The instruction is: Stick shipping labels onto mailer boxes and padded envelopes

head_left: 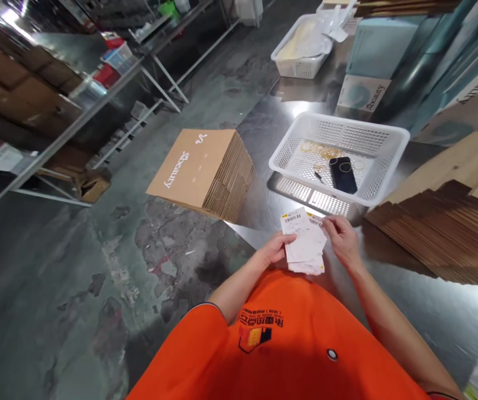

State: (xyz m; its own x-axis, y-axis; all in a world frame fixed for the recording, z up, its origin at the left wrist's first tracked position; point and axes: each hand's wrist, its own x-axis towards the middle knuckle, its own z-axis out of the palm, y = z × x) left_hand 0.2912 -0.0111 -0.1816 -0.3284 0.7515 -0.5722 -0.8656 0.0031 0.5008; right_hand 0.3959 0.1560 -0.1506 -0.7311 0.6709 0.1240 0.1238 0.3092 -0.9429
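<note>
Orange shirt point(301, 339) | left hand point(277, 248) grips labels point(304, 242) | right hand point(342, 239) pinches edge

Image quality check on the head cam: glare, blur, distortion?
Head view: ceiling light blown out; hot glare on the steel table, plus patterned reflections beside the white plastic basket; wide-angle stretch toward the edges; left-hand floor dark, background shelving soft; paper slips bright, barcodes visible, fine print too small to read.
</note>
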